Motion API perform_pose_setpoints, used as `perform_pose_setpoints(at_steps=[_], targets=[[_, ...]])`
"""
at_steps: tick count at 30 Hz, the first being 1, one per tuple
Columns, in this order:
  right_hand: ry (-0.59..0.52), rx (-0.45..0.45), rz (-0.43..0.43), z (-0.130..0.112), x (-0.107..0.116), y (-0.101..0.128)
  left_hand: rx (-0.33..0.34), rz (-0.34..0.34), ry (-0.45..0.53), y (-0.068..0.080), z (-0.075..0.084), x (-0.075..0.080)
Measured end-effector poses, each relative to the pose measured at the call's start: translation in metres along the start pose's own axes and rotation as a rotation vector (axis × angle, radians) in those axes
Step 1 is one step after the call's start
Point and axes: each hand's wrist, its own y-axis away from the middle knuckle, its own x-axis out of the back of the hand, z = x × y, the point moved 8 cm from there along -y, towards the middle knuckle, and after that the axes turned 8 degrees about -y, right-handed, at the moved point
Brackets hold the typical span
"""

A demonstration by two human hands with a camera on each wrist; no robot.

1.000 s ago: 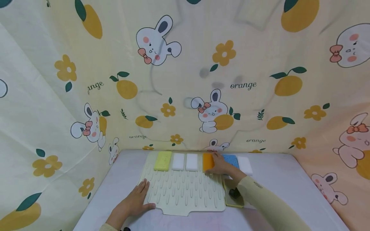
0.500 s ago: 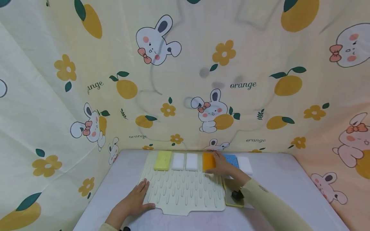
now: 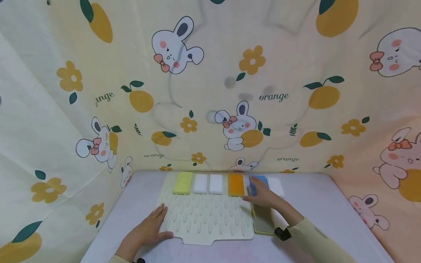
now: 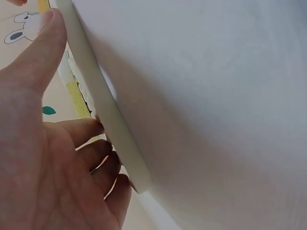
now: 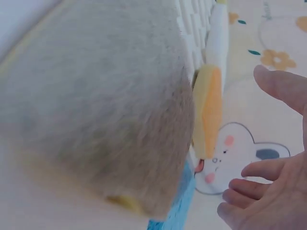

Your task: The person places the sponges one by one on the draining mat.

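Observation:
My left hand (image 3: 148, 228) rests on the left edge of a cream ridged mat (image 3: 204, 223), its fingers fairly straight; the left wrist view shows the fingertips and thumb along the rim. My right hand (image 3: 263, 193) hovers over the mat's right side, fingers loosely spread with nothing between them in the right wrist view. An orange sponge (image 3: 235, 184) lies on the mat just left of this hand. Partly behind the fingers is a blue sponge (image 3: 262, 178). A yellow sponge (image 3: 182, 182) and two white sponges (image 3: 200, 183) sit in a row along the mat's back.
A flat grey pad with a yellow edge (image 3: 263, 221) lies against the mat's right side, partly under the right forearm. Another white block (image 3: 275, 184) is right of the blue sponge. A patterned curtain (image 3: 204, 109) rises behind the table (image 3: 306, 197).
My right hand has let go of the orange sponge and moved right, over to the blue sponge. The orange sponge stays on the mat. My left hand keeps its place on the edge.

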Motion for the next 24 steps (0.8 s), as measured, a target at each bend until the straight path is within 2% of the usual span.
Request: perform_pose_setpoints(at_steps=[10,17,24], targets=[[-0.013,-0.051,0.054,0.017,0.009,0.034,-0.008,-0.002,0.051,0.001,-0.007,0.000],[0.008,0.007,0.044,0.026,0.015,0.062,-0.021,0.008,0.078,0.005,-0.003,0.002],[-0.011,-0.002,0.033,0.038,0.018,0.084,-0.027,0.011,0.073,0.002,-0.002,0.002]])
